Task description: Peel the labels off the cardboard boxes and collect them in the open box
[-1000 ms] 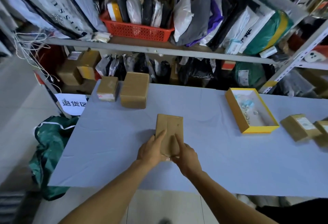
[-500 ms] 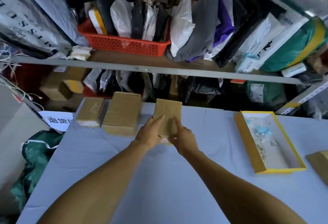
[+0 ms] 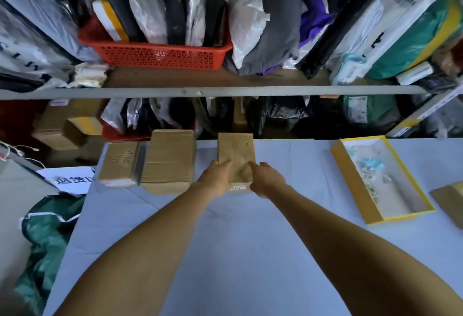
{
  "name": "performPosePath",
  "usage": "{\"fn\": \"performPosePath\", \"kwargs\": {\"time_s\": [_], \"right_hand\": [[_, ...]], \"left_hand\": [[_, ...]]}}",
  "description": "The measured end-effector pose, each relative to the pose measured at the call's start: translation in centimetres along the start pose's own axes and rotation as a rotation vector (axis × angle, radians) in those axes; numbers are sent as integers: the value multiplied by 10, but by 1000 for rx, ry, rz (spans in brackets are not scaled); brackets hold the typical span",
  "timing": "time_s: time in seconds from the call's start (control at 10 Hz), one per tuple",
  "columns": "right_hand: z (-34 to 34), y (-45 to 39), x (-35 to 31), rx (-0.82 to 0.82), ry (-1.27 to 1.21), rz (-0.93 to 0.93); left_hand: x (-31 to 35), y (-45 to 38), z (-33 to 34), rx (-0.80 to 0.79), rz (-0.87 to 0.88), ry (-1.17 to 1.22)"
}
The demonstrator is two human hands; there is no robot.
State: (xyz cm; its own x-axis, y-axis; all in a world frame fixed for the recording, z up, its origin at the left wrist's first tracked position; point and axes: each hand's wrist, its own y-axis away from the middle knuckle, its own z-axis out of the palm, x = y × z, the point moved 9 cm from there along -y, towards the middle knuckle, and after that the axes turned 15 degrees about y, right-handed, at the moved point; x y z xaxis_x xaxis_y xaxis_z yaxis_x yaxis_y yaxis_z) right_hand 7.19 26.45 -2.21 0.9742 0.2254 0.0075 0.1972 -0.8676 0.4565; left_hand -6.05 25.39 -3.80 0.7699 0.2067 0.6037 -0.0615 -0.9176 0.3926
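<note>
A flat brown cardboard box [image 3: 236, 151] lies at the far edge of the blue-grey table, a small white label strip [image 3: 238, 187] showing on its near side. My left hand [image 3: 216, 178] grips its near left edge and my right hand [image 3: 265, 178] its near right edge. To its left stand two more cardboard boxes, a larger one [image 3: 169, 160] and a smaller one [image 3: 120, 163] with a label on its near side. The open yellow box [image 3: 350, 180] with peeled label scraps inside sits to the right.
Another cardboard box [image 3: 451, 200] pokes in at the right edge. Behind the table runs a metal shelf [image 3: 225, 90] with a red basket [image 3: 160, 55] and several parcel bags. A green sack [image 3: 47, 235] and a white sign [image 3: 72, 180] are on the floor at the left.
Both hands have carried the flat box away from me, from the table's middle to its far edge beside the two other boxes. My view has tilted forward with it.
</note>
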Motion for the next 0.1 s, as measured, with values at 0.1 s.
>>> {"fn": "performPosePath", "kwargs": {"time_s": [0.1], "right_hand": [[-20, 22, 5, 76, 28, 62]], "left_hand": [[17, 15, -26, 50, 0, -31]]}}
